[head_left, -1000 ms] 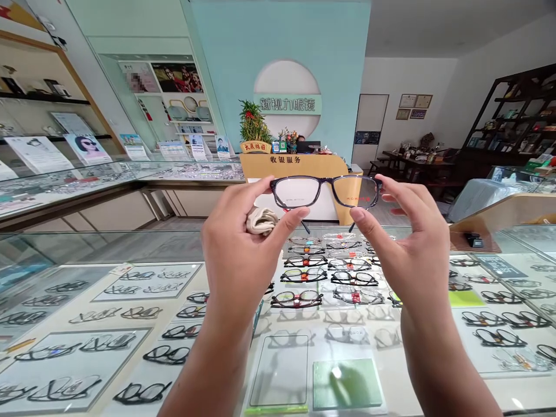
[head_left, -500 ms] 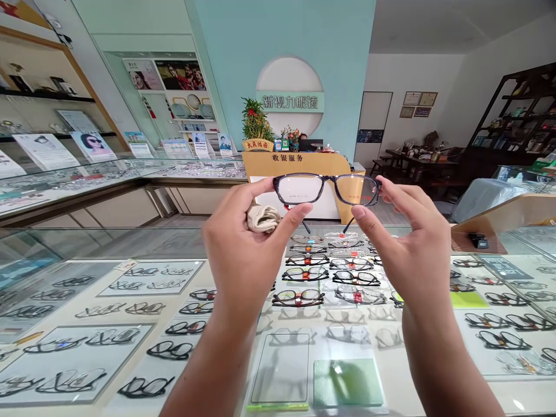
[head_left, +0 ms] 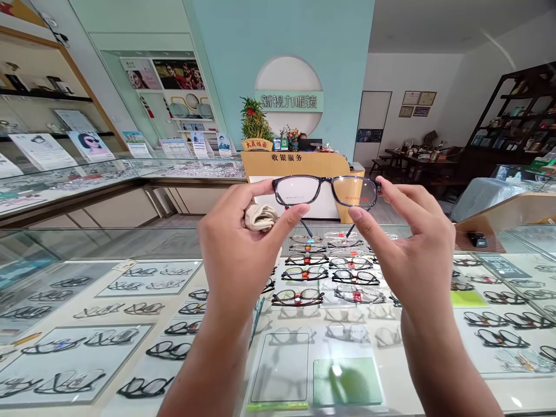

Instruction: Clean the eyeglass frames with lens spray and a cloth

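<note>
A pair of dark-rimmed eyeglasses [head_left: 325,180] is held up in front of me, lenses upright, with both temple tips showing below the frame. My left hand [head_left: 243,243] pinches its left end between thumb and forefinger. A crumpled beige cloth [head_left: 261,218] is tucked in that same palm under the curled fingers. At the other end, my right hand [head_left: 403,237] grips the frame between thumb and fingers. Small printed letters show on the lenses. The glasses are above the glass counter, touching only my hands.
Below my hands lies a glass display counter [head_left: 226,399] with rows of eyeglasses [head_left: 305,273] inside. A green pad [head_left: 347,382] lies near the front. A wooden cashier desk [head_left: 256,165] with a plant [head_left: 254,119] stands ahead. At right is a wooden-edged counter [head_left: 499,217].
The eyeglasses have shifted very slightly left and turned a little, and the lens lettering shows more clearly. Both hands keep their grip, and the cloth stays in the left palm.
</note>
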The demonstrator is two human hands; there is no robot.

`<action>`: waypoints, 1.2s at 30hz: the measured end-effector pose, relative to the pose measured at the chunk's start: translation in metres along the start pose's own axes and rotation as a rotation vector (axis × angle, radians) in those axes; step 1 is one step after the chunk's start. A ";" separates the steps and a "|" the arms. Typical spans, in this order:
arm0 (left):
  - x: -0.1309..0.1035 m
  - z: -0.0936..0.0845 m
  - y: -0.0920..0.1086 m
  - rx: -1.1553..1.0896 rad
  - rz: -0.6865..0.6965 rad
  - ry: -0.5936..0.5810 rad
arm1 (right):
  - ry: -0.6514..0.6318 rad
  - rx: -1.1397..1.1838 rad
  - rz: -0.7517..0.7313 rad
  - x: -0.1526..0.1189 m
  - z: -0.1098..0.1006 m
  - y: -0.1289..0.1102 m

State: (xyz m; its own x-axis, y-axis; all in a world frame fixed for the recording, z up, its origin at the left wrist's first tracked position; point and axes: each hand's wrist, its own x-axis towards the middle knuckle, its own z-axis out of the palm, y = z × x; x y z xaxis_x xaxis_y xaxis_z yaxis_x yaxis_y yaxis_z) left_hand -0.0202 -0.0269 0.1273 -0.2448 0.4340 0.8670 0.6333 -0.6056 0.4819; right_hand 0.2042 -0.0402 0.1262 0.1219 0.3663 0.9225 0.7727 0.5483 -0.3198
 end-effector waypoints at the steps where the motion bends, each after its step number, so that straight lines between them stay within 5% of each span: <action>1: 0.000 0.000 0.000 -0.002 0.001 0.003 | -0.001 -0.001 -0.002 0.000 0.000 0.000; 36: 0.001 -0.004 0.008 -0.025 -0.004 0.018 | -0.014 0.023 0.009 -0.001 -0.003 -0.002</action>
State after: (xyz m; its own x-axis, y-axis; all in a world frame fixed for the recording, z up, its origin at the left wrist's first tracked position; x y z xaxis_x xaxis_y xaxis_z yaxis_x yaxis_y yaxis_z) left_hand -0.0181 -0.0334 0.1326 -0.2606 0.4248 0.8670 0.6140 -0.6201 0.4884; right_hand 0.2041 -0.0443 0.1267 0.1204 0.3817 0.9164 0.7568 0.5621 -0.3335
